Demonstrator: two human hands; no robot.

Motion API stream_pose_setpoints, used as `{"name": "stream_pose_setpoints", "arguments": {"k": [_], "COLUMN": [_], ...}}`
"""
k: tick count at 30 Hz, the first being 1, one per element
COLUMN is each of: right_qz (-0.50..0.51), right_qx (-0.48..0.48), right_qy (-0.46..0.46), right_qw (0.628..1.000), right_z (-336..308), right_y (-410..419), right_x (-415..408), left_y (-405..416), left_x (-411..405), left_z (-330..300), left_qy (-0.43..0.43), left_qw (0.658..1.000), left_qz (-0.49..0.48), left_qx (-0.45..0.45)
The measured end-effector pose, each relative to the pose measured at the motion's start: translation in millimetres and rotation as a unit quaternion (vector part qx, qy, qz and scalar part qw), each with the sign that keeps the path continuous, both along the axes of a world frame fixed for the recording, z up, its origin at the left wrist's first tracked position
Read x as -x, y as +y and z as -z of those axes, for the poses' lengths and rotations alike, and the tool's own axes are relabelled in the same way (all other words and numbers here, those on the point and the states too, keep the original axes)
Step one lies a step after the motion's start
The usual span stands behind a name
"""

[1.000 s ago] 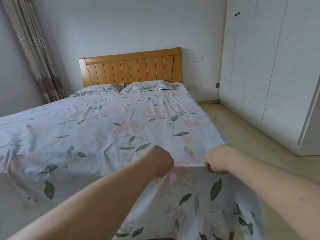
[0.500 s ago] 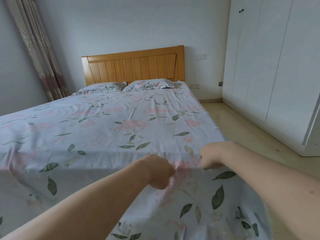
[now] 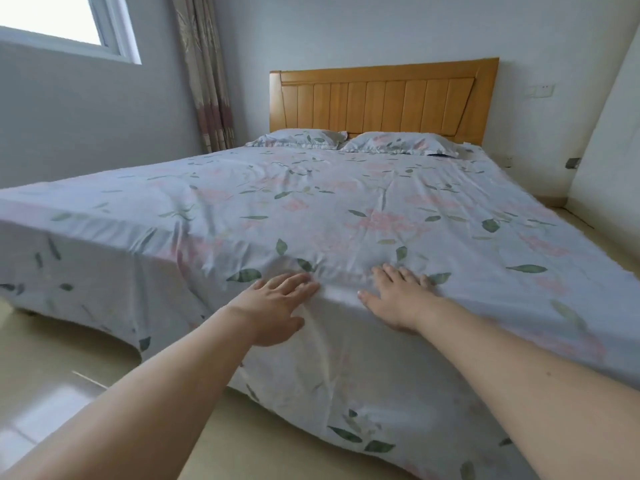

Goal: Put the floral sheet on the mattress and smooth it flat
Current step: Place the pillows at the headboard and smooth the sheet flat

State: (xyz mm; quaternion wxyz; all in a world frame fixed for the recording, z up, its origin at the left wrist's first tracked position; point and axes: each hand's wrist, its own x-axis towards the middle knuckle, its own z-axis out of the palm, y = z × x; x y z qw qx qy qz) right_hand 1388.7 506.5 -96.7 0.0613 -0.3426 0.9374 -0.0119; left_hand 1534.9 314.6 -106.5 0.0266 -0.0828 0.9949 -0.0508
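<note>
Pale walls and a tiled floor (image 3: 52, 368) frame a bed near whose foot corner two bare hands lie flat. At that corner, the left hand (image 3: 273, 306) rests with fingers straight and spread on the sheet (image 3: 346, 216), its thumb over the fold where the cloth drops; the right hand (image 3: 398, 296), just beside it, presses palm-down with fingers splayed, holding nothing. Between the hands the cloth bunches into a few creases. Outward, the floral sheet covers the whole mattress top and hangs over the near side and foot, hiding the mattress and the bed's base. Two matching pillows (image 3: 398, 143) lie side by side against the wooden headboard (image 3: 381, 98). A curtain (image 3: 207, 71) hangs left of the headboard beside a window (image 3: 69, 22) cut off by the frame; a white wardrobe (image 3: 609, 133) edges in at right. Both forearms run out of frame below.
</note>
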Motion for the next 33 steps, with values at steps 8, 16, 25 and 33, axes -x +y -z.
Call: {"name": "stream_pose_setpoints", "arguments": {"k": [8,16,25,33], "right_qz": [-0.081,-0.107,-0.186,-0.201], "right_qx": [0.018,-0.017,0.005,0.016], "right_qy": [-0.012,-0.029,-0.06,-0.035], "right_qw": [0.997,0.994,0.981,0.979], "right_z": [-8,-21,-27,2], "right_y": [-196,-288,-360,-496], "right_x": [-67,-96,-83,-78], "left_y": [-170,-271,-334,-449], "left_x": [-74,-87,-53,-77], "left_z": [-17,-56,-110,-56], "left_qy": [-0.001,-0.082,-0.156,-0.08], "left_qw": [0.996,0.989,0.961,0.963], "left_qz": [-0.083,-0.117,-0.161,-0.146], "left_qx": [-0.033,0.041,0.159,0.211]}}
